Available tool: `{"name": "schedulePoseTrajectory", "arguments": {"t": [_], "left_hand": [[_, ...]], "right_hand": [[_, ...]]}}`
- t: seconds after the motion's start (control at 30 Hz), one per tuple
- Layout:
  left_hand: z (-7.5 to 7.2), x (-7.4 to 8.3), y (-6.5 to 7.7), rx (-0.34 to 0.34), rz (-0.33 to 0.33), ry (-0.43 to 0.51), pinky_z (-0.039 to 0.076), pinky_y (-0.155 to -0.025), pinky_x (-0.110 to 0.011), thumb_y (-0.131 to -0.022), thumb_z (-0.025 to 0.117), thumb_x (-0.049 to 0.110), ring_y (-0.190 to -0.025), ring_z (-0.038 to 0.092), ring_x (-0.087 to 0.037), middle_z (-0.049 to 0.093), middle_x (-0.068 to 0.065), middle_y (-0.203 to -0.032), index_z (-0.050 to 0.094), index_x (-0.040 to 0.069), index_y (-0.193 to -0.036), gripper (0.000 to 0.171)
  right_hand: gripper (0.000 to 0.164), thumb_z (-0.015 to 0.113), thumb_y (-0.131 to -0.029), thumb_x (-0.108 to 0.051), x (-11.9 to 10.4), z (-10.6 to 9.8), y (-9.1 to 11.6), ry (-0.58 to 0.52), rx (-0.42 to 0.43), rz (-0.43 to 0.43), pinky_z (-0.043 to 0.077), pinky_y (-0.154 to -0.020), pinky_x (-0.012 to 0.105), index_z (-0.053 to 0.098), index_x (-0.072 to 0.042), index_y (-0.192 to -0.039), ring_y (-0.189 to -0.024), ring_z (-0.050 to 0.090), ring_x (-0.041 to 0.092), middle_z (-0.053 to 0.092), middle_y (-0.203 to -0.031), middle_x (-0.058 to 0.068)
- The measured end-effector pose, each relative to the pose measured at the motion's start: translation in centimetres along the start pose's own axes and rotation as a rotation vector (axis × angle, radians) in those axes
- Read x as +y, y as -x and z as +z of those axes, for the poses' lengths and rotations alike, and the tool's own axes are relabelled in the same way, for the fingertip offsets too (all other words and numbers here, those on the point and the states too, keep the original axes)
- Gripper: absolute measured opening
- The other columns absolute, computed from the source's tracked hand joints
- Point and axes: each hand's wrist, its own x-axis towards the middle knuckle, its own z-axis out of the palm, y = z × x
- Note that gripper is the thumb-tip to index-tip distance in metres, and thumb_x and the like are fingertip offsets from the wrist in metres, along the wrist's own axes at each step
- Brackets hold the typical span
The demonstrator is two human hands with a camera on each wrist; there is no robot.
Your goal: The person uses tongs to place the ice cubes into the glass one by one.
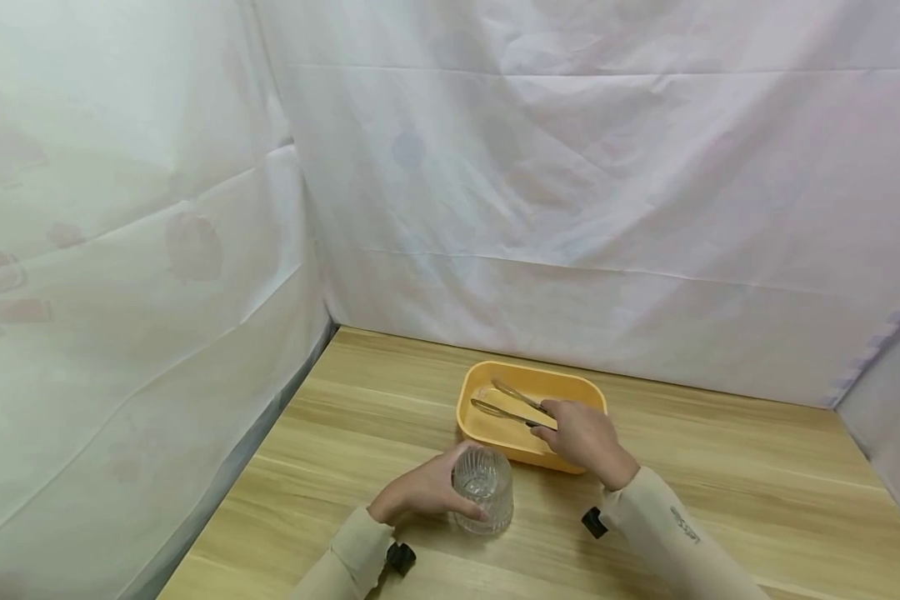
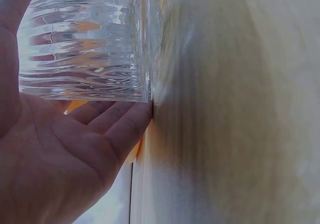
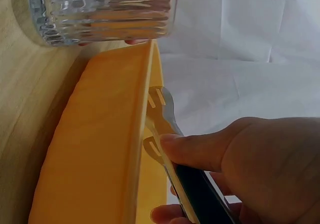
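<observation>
A clear ribbed glass (image 1: 483, 492) stands on the wooden table in front of a yellow tray (image 1: 474, 425). My left hand (image 1: 429, 483) holds it from the left side, thumb at the near side and fingers round the far side; in the left wrist view, the glass's base (image 2: 147, 44) is down at the tabletop. With my right hand (image 1: 587, 437) I grip metal tongs (image 1: 498, 410) by their dark handle (image 3: 200, 189). The slotted tong tips (image 3: 156, 102) are spread apart and reach down inside the tray, below its rim in the right wrist view.
The wood-grain table (image 1: 720, 467) extends to both sides of the tray. White cloth (image 1: 570, 208) hangs behind it and along the left side. Dark wrist straps (image 1: 401, 558) show at the sleeves.
</observation>
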Motion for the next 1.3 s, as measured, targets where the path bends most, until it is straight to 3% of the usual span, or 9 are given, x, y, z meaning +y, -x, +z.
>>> {"name": "schedulePoseTrajectory", "arguments": {"t": [0.2, 0.47, 0.63, 1.0, 1.3], "left_hand": [[0.1, 0.0, 0.1, -0.008, 0.011, 0.012, 0.043, -0.101, -0.036, -0.068, 0.091, 0.027, -0.118, 0.054, -0.013, 0.055, 0.009, -0.129, 0.043, 0.035, -0.137, 0.085], [0.1, 0.1, 0.0, -0.006, 0.016, 0.011, 0.042, -0.101, -0.035, -0.068, 0.091, 0.026, -0.118, 0.053, -0.012, 0.056, 0.01, -0.128, 0.043, 0.035, -0.137, 0.084], [0.2, 0.1, 0.2, -0.001, 0.014, 0.02, 0.043, -0.101, -0.035, -0.067, 0.092, 0.026, -0.117, 0.054, -0.012, 0.057, 0.009, -0.127, 0.044, 0.035, -0.137, 0.085], [0.0, 0.1, 0.1, 0.006, 0.003, 0.0, 0.043, -0.1, -0.035, -0.067, 0.092, 0.027, -0.116, 0.055, -0.012, 0.057, 0.008, -0.127, 0.044, 0.034, -0.138, 0.086], [0.0, 0.1, 0.2, 0.01, 0.002, 0.025, 0.043, -0.101, -0.037, -0.066, 0.092, 0.026, -0.117, 0.054, -0.012, 0.057, 0.009, -0.128, 0.044, 0.035, -0.137, 0.086]], "right_hand": [[0.038, 0.072, -0.09, -0.036, 0.0, 0.3, -0.5, 0.034, -0.035, -0.006, 0.038, -0.047, 0.03, 0.069, -0.012, -0.119, -0.062, 0.055, 0.012, 0.072, -0.093, 0.004], [0.017, 0.071, -0.091, -0.031, 0.2, 0.7, -1.1, 0.071, -0.004, -0.086, 0.036, -0.047, 0.03, 0.068, -0.016, -0.098, -0.054, 0.048, 0.012, 0.063, -0.073, -0.002], [0.015, 0.071, -0.091, -0.029, 0.4, 1.2, -1.4, 0.087, 0.003, -0.117, 0.035, -0.047, 0.031, 0.064, -0.017, -0.088, -0.053, 0.046, 0.013, 0.059, -0.068, -0.003], [0.016, 0.068, -0.094, -0.03, 0.6, 1.3, -2.5, 0.102, -0.043, -0.147, 0.036, -0.049, 0.031, 0.06, -0.017, -0.087, -0.055, 0.046, 0.013, 0.055, -0.067, -0.004], [0.008, 0.068, -0.094, -0.024, -0.1, 1.4, -3.1, 0.129, -0.04, -0.17, 0.041, -0.05, 0.03, 0.072, -0.017, -0.093, -0.056, 0.05, 0.011, 0.063, -0.072, -0.004]]}}
